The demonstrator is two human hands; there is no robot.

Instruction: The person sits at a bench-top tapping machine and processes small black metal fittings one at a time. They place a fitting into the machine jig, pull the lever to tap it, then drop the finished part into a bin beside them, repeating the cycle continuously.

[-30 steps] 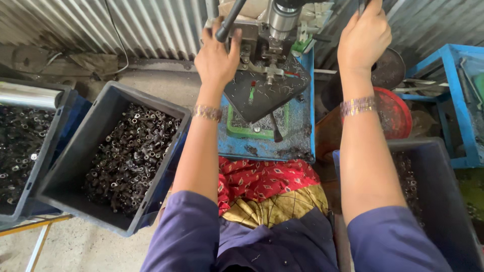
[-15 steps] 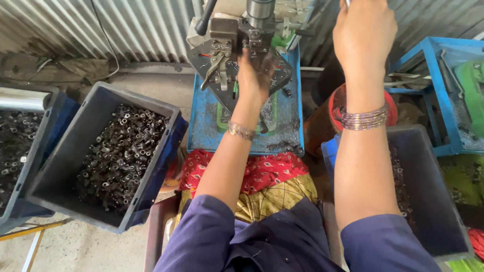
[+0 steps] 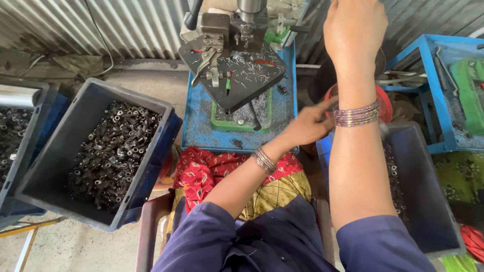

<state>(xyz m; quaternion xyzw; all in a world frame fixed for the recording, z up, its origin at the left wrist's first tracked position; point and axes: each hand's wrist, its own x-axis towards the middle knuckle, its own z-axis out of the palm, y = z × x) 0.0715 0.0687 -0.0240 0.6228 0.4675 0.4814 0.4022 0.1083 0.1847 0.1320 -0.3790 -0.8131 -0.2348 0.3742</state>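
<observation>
My right hand is raised at the top edge, fingers curled on the drill press feed lever, which is mostly cut off there. My left hand is blurred, low and to the right of the drill's black jig plate, reaching behind my right forearm toward the red bowl; its fingertips are hidden, so I cannot tell if it holds a part. The jig plate carries a toggle clamp and metal shavings, under the drill spindle. Both wrists wear bangles.
A dark bin of small black metal parts stands at my left, another bin beyond it. A dark bin with parts is at my right. The drill sits on a blue table. Blue frame far right; corrugated wall behind.
My left hand has left the jig on the drill plate and swung down and right, behind my right forearm. My right hand stays up at the lever.
</observation>
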